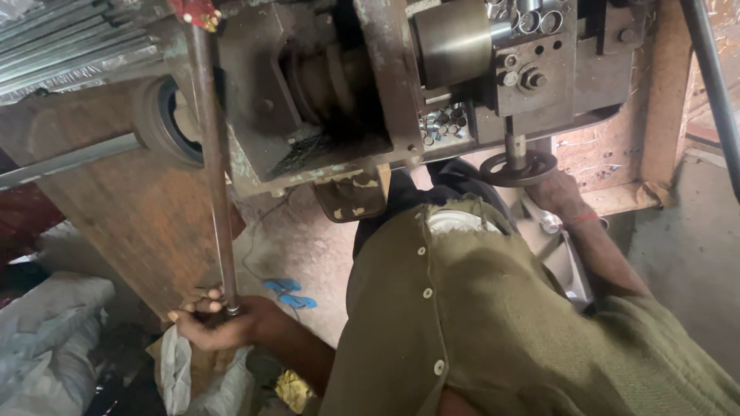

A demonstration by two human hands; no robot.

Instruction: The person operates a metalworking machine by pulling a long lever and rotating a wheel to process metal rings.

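The head view looks down an olive buttoned garment (478, 308) at a grimy metal machine (370, 85). The left hand (216, 320) has its fingers curled tight around the lower end of a long steel rod (218, 185), which runs up toward the machine's left side. The right hand (556, 192) grips the small black handwheel (518, 168) beneath the machine's front block, fingers wrapped under its rim. Cut metal rings (443, 123) lie piled by the spindle. If the left grip slackens, the rod could likely swing or slip; a sleeve near the spindle might snag.
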